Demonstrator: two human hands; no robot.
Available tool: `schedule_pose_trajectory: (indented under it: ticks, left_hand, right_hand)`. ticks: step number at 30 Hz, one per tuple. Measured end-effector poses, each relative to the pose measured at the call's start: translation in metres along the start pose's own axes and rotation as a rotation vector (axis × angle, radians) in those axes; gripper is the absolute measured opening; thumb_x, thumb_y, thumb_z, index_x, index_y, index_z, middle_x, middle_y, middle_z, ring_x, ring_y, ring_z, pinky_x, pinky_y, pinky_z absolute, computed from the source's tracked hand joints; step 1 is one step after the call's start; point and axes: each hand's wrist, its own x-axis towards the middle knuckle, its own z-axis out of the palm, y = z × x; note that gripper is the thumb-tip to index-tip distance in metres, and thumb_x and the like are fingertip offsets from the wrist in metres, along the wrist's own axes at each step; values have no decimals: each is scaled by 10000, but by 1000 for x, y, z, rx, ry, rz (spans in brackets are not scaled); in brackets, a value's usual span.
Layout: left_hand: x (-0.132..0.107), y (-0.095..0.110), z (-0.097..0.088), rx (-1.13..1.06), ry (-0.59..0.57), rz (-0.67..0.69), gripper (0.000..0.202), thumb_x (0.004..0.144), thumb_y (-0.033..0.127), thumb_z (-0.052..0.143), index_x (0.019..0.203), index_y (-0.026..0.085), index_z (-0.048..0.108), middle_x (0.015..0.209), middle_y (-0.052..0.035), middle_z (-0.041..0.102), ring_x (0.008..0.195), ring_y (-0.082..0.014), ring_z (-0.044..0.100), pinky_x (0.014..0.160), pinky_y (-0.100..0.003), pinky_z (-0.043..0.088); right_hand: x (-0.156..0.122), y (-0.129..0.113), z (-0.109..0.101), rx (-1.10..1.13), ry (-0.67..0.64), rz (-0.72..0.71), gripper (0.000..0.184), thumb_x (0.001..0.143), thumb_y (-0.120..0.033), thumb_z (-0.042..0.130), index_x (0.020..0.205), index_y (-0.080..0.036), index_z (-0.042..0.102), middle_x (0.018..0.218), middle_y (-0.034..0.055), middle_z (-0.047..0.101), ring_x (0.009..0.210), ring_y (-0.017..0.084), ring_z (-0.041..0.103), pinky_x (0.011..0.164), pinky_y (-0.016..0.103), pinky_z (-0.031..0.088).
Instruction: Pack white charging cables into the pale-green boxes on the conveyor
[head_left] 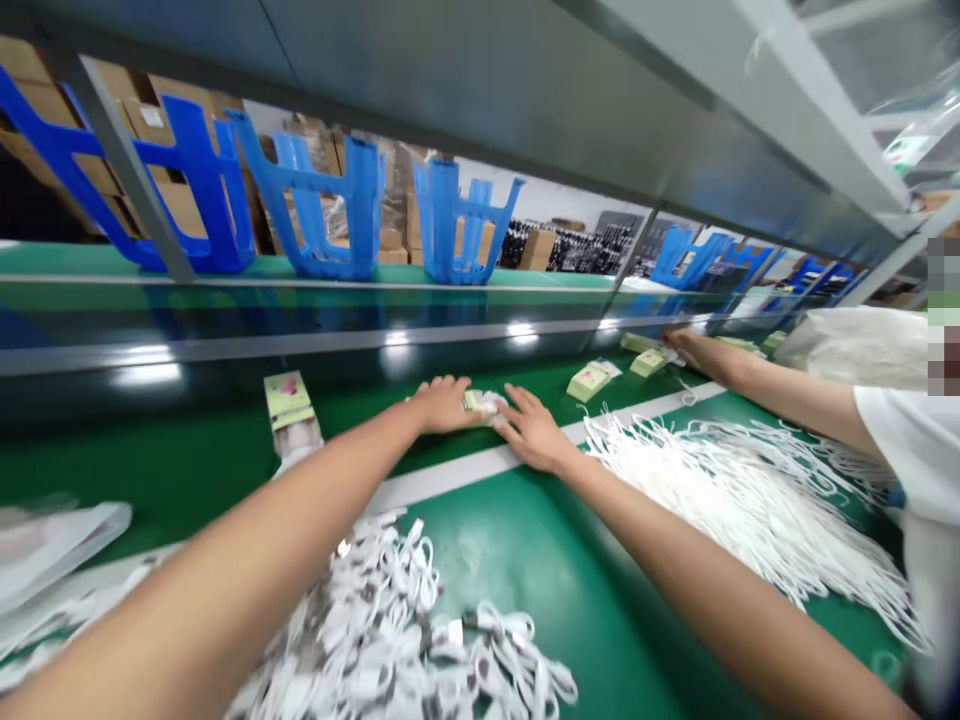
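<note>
Coiled white cables point(390, 640) heaped at 6 o'clock. Left hand point(442, 403) and right hand point(534, 430), fingers spread flat, press small packet point(480, 403) at 12 o'clock on green belt point(225, 450). Risk: packet slips if pressed unevenly; co-worker's hand point(690, 345) at 2 o'clock.

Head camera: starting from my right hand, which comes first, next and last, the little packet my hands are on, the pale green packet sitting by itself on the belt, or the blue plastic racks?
1. The little packet: touching the right hand, just to its left.
2. The lone green packet: farther left on the belt, past the left hand.
3. The blue racks: farthest, up across the belt.
</note>
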Motion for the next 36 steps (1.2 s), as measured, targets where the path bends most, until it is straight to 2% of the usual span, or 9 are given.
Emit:
schedule_pose_trajectory:
  ticks: [2, 5, 9, 13, 18, 23, 26, 30, 36]
  left_hand:
    - [-4, -20, -18, 6, 22, -3, 657, 924, 558, 261, 1473, 199, 299, 1460, -120, 399, 1325, -289, 393, 1048, -434, 379]
    - [-31, -85, -45, 87, 56, -6, 581, 909, 201, 294, 1489, 186, 285, 1531, -55, 301, 1401, -175, 275, 1160, -314, 228]
    - [-99, -187, -65, 276, -103, -156, 721, 727, 24, 488, 1428, 187, 435, 1530, -112, 301, 1415, -322, 218, 1146, -523, 173]
    - [-140, -233, -63, 370, -257, -236, 920, 685, -46, 513, 1507, 284, 264, 1569, -139, 182, 1420, -380, 190, 1103, -568, 210]
    - [-122, -219, -54, 367, -265, -109, 835, 818, 271, 605, 1532, 244, 171, 1574, -143, 157, 1420, -308, 192, 1136, -444, 192]
    - [-102, -189, -60, 344, -245, 19, 654, 759, 609, 614, 1249, 182, 545, 1306, -132, 501, 1235, -300, 402, 1042, -379, 317]
    - [-109, -176, -58, 299, -286, 57, 654, 721, 773, 524, 1014, 194, 606, 1067, -109, 573, 1062, -288, 501, 900, -340, 396]
    - [-128, -166, -39, 83, -316, -95, 712, 736, 795, 468, 1114, 198, 551, 1129, -108, 550, 1036, -275, 518, 835, -316, 420]
    - [-134, -149, -11, -2, -187, -155, 752, 764, 815, 379, 1113, 164, 520, 1143, -121, 526, 1097, -284, 473, 876, -323, 406]
  right_hand:
    - [-23, -10, -3, 45, 124, 63, 429, 931, -319, 533, 1310, -125, 583, 1412, 175, 466, 1328, 329, 394, 1117, 517, 314]
    - [-58, -38, -2, 231, 183, 84, 285, 951, -236, 487, 1170, -181, 661, 1151, 117, 641, 1101, 245, 577, 1005, 432, 452]
    - [-81, -78, 4, 445, -74, -226, 353, 923, -82, 447, 1116, -246, 693, 1102, 74, 624, 1044, 193, 576, 930, 360, 491]
    - [-75, -103, 1, 398, -267, -424, 477, 924, -43, 440, 1304, -291, 586, 1281, 83, 524, 1213, 205, 465, 1035, 406, 418]
    - [-74, -119, -6, 256, -350, -548, 470, 920, -75, 507, 1329, -304, 546, 1382, 89, 453, 1286, 249, 387, 1047, 456, 394]
    - [-76, -112, -2, 338, -238, -502, 166, 949, -226, 555, 1071, -208, 666, 1256, 96, 555, 1205, 226, 474, 1029, 397, 424]
    - [-75, -107, -2, 400, -244, -500, 124, 931, -209, 558, 1015, -188, 647, 1207, 86, 603, 1172, 215, 511, 1025, 385, 434]
    - [-76, -106, -4, 501, -248, -482, 146, 933, -182, 536, 1044, -190, 630, 1077, 59, 671, 1040, 193, 583, 971, 365, 473]
    - [-77, -107, -9, 436, -295, -394, 366, 904, -126, 487, 1258, -175, 569, 1094, 92, 639, 1012, 215, 572, 914, 371, 481]
